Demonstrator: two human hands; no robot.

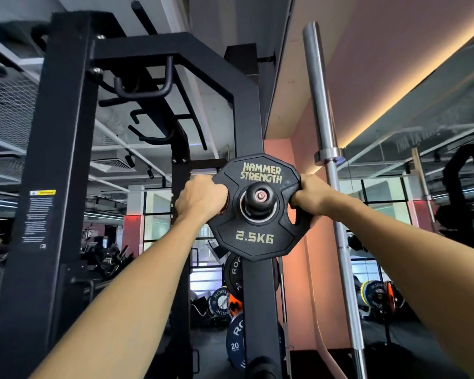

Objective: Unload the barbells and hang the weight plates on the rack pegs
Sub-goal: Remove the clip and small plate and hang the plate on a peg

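Two hands (pixel 203 199) grip plate (pixel 257 206) beside barbell (pixel 326 149).

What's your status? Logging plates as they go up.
Left hand and right hand both gripping the 2.5 kg plate. Plate on the rack peg, peg end showing through its hole. Nothing blocking.

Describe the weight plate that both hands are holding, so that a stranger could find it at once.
Find the tall black steel rack upright at the centre. On a peg at hand height sits a small black many-sided rubber plate, held by the left hand and the right hand. Unlike the round Rogue plates below, it reads "Hammer Strength" and "2.5KG".
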